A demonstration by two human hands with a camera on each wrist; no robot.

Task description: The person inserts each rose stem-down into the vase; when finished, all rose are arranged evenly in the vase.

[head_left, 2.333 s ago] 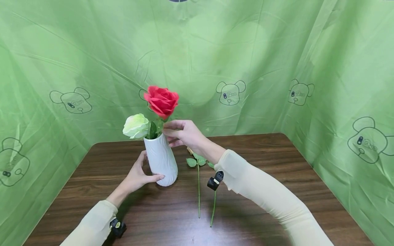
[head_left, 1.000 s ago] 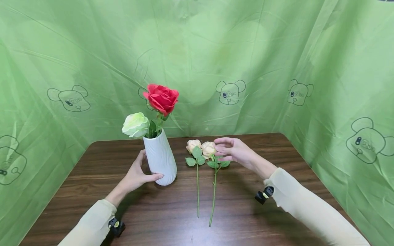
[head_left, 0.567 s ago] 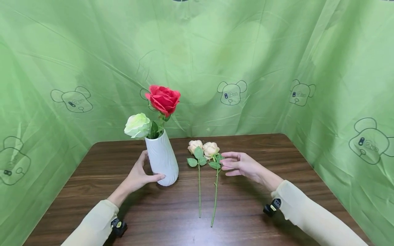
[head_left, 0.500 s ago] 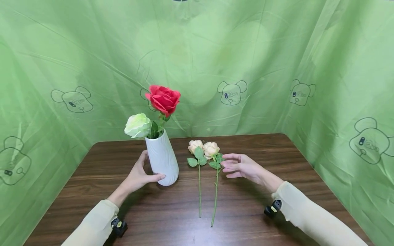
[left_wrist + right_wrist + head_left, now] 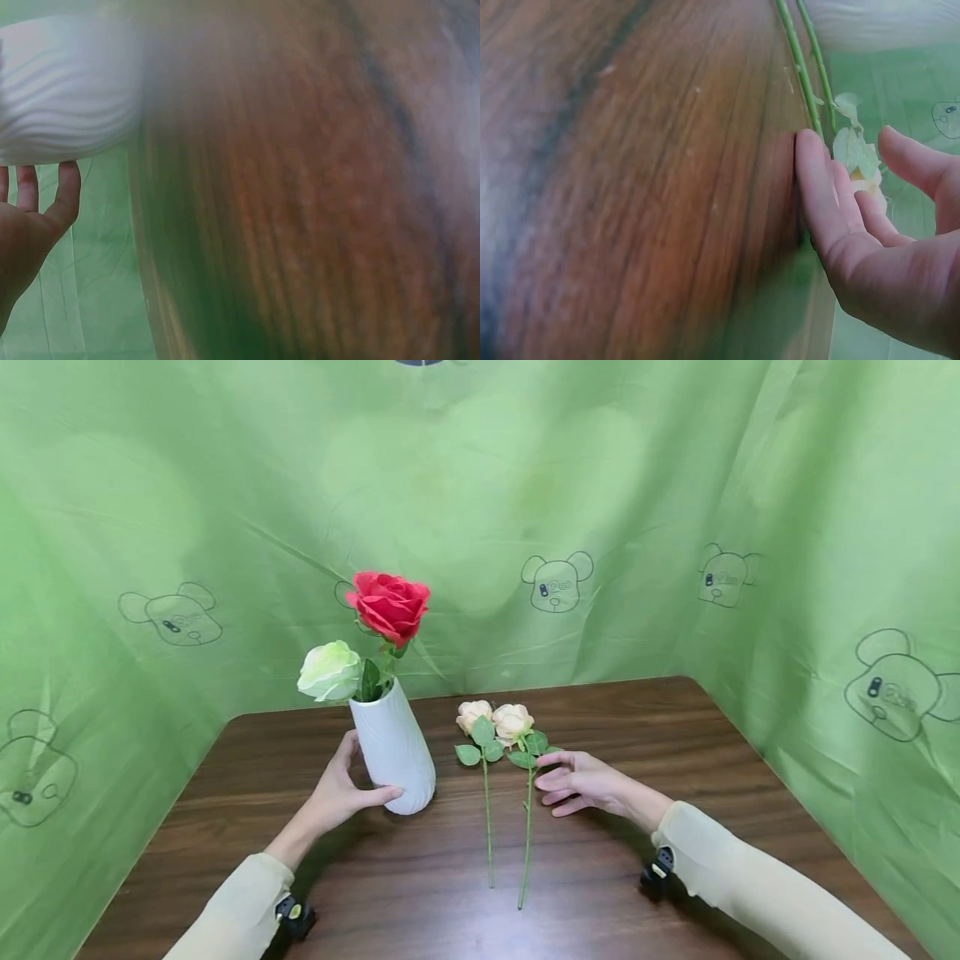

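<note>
My left hand (image 5: 337,793) holds a white ribbed vase (image 5: 393,747) low on its side, thumb across the front. The left wrist view shows fingertips (image 5: 69,176) against the vase wall (image 5: 67,86). In the vase stand a red rose (image 5: 388,607) and a pale green-white rose (image 5: 330,672). Two peach roses, a left one (image 5: 474,716) and a right one (image 5: 513,723), lie side by side on the table. Beside the right one's stem is my right hand (image 5: 588,785), fingers extended and thumb apart; in the right wrist view, its fingertips (image 5: 810,142) are at the stem (image 5: 801,64).
A dark wood-grain table (image 5: 420,902) carries everything. Green cloth (image 5: 480,485) printed with bear outlines hangs behind it and along both sides. Each wrist wears a small black camera, left camera (image 5: 296,917) and right camera (image 5: 657,872).
My right hand has left the red rose at the vase mouth, moved right to the peach roses, then dropped lower beside the right stem. My left hand keeps its hold on the vase.
</note>
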